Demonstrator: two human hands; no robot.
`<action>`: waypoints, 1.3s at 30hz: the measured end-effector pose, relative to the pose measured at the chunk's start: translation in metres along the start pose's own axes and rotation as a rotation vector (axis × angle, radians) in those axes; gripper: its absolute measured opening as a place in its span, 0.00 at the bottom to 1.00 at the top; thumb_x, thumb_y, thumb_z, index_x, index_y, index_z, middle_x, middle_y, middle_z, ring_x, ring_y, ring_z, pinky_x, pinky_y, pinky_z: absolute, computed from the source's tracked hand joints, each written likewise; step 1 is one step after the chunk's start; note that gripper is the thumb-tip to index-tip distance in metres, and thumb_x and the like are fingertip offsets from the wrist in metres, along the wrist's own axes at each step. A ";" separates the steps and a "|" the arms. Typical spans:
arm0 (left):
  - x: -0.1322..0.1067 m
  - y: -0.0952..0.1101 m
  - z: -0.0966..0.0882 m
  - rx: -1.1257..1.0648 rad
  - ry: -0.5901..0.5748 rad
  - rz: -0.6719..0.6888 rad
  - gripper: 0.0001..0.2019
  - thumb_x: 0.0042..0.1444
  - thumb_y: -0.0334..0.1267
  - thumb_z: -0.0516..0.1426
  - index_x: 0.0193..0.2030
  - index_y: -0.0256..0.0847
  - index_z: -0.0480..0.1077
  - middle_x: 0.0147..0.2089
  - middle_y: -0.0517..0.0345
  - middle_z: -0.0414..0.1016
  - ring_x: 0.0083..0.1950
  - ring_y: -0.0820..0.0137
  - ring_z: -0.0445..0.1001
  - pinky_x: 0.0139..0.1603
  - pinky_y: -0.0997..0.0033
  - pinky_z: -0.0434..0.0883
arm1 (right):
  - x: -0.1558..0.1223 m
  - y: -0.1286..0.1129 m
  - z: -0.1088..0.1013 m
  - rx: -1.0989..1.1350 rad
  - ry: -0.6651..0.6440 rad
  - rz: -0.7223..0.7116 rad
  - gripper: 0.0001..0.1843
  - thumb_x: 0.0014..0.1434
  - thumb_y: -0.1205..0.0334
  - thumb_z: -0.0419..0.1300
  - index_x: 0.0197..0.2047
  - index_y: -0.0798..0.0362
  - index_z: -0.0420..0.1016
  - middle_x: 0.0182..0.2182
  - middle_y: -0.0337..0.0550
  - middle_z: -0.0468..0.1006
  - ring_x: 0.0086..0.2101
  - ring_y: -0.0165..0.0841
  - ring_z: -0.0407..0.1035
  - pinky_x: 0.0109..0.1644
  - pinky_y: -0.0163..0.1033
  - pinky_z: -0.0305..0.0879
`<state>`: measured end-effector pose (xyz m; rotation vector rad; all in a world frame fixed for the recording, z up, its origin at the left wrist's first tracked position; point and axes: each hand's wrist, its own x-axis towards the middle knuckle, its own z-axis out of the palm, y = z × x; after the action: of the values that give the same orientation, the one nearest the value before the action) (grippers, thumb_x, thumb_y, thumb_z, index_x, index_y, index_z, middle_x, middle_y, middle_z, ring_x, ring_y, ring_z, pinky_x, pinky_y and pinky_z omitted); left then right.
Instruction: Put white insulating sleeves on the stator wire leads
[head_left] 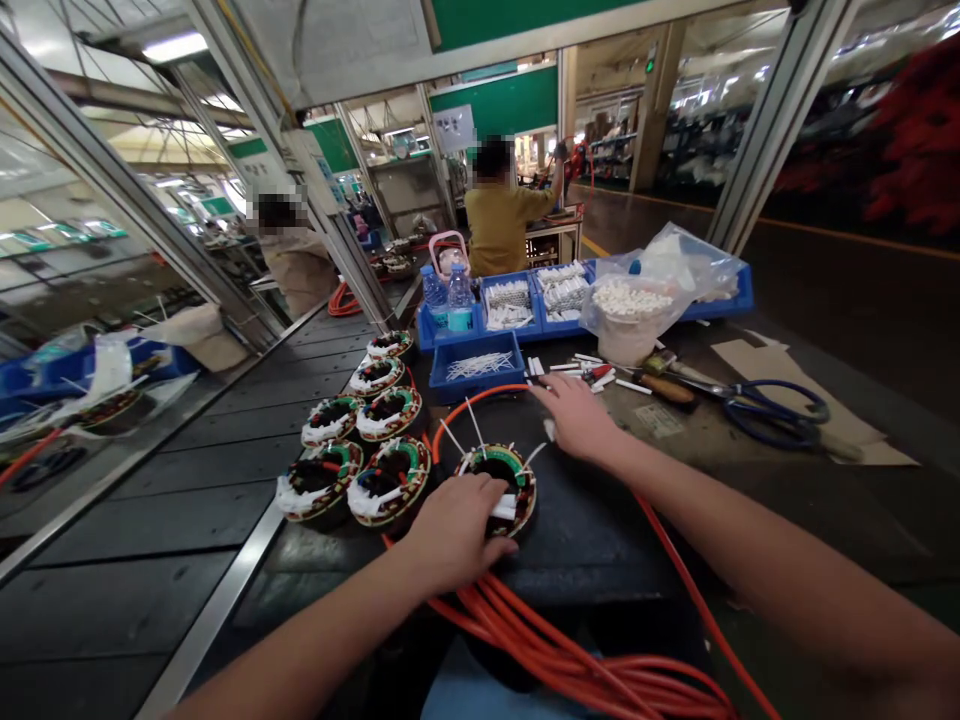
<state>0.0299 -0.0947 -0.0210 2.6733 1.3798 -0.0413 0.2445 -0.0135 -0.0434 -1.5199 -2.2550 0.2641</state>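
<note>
A ring-shaped motor stator with wound coils and a green band lies on the dark bench before me. Several thin white cable ties stick up from its rim, and short white sleeves show inside the ring. My left hand is closed over its near left side, partly hiding it. Beyond the ring, my right hand is held over the bench, fingers stretched towards loose white tubes. Something white shows at its thumb; I cannot tell what. An orange cable curves behind the stator.
Several other stators stand at the left beside a slatted conveyor. Behind are a blue tray of cable ties, blue bins, bottles and a bagged tub. Scissors lie right; orange cables hang in front.
</note>
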 end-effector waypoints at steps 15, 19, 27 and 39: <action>0.028 0.003 -0.022 -0.062 -0.140 -0.150 0.14 0.54 0.49 0.51 0.36 0.48 0.76 0.34 0.58 0.79 0.36 0.66 0.75 0.34 0.71 0.66 | -0.064 -0.025 0.050 0.399 -0.125 -0.188 0.50 0.39 0.74 0.55 0.66 0.57 0.43 0.62 0.51 0.54 0.58 0.39 0.54 0.62 0.44 0.53; 0.026 0.020 -0.019 0.091 -0.062 -0.140 0.16 0.56 0.46 0.49 0.35 0.44 0.75 0.35 0.53 0.78 0.37 0.62 0.75 0.38 0.65 0.68 | -0.067 -0.025 0.053 0.417 -0.090 -0.204 0.49 0.38 0.74 0.53 0.66 0.56 0.44 0.61 0.50 0.56 0.58 0.38 0.56 0.61 0.44 0.56; 0.029 0.023 -0.015 0.142 -0.012 -0.206 0.15 0.55 0.47 0.49 0.34 0.42 0.72 0.32 0.53 0.76 0.36 0.61 0.75 0.36 0.64 0.70 | -0.068 -0.025 0.051 0.415 -0.069 -0.216 0.48 0.37 0.73 0.53 0.65 0.59 0.48 0.62 0.51 0.55 0.59 0.38 0.54 0.62 0.43 0.54; 0.030 0.026 -0.016 0.141 -0.007 -0.163 0.12 0.55 0.43 0.49 0.33 0.43 0.71 0.37 0.56 0.76 0.38 0.66 0.74 0.38 0.70 0.69 | -0.069 -0.023 0.054 0.442 -0.026 -0.238 0.46 0.41 0.70 0.56 0.65 0.55 0.48 0.61 0.51 0.56 0.58 0.40 0.56 0.60 0.45 0.56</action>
<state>0.0681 -0.0836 -0.0053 2.6602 1.6473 -0.1697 0.2246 -0.0822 -0.0993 -1.0182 -2.1818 0.6614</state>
